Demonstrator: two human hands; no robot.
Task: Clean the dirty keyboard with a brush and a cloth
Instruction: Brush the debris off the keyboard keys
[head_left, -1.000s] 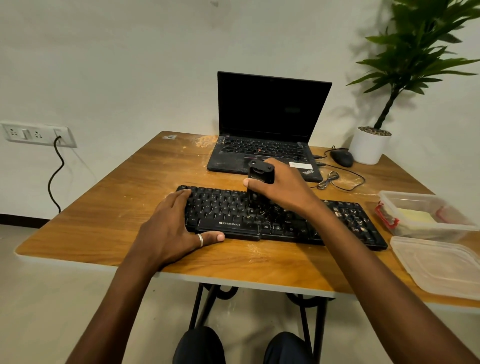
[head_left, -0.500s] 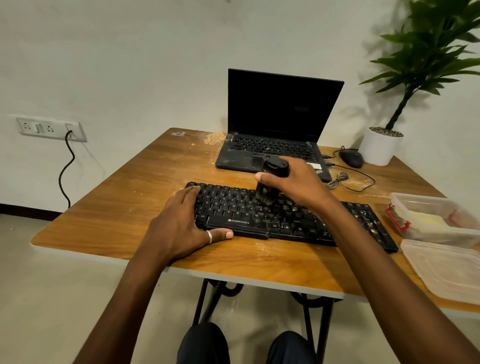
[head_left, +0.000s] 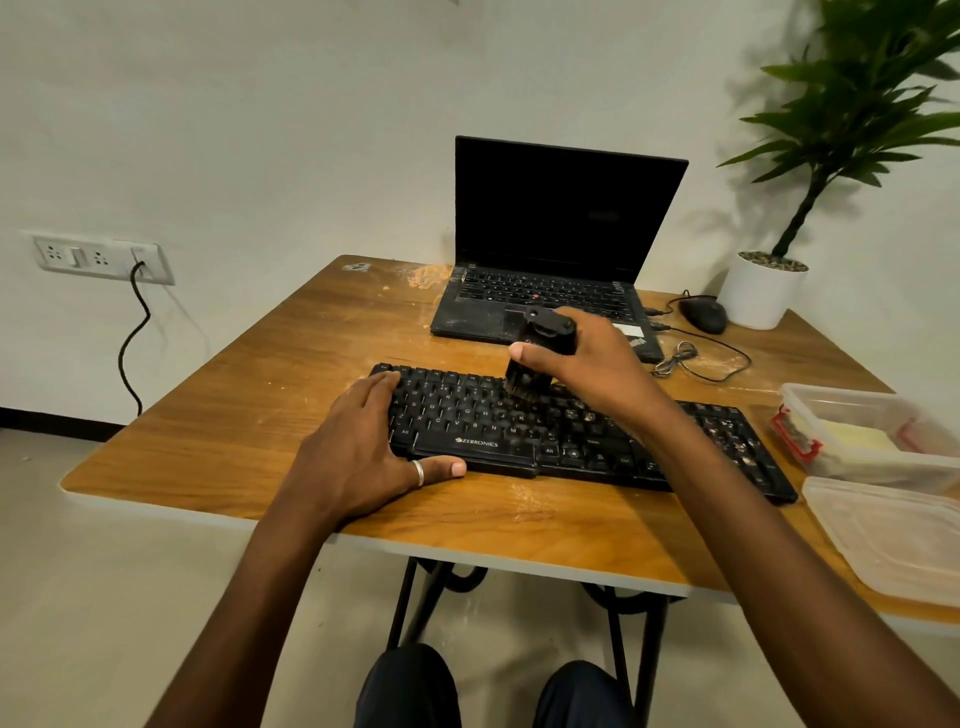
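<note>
Brush (head_left: 537, 358) shifted; hands flank keyboard (head_left: 571, 436).

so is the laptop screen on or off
Off, as far as it shows: the laptop lid stands open, but its screen is uniformly black with no picture or glow. Whether it is asleep or powered down, cannot tell.

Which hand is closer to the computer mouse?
The right hand. It holds the brush over the middle of the keyboard, with the mouse beyond it, further right. The left hand rests on the keyboard's left end, farther away.
</note>
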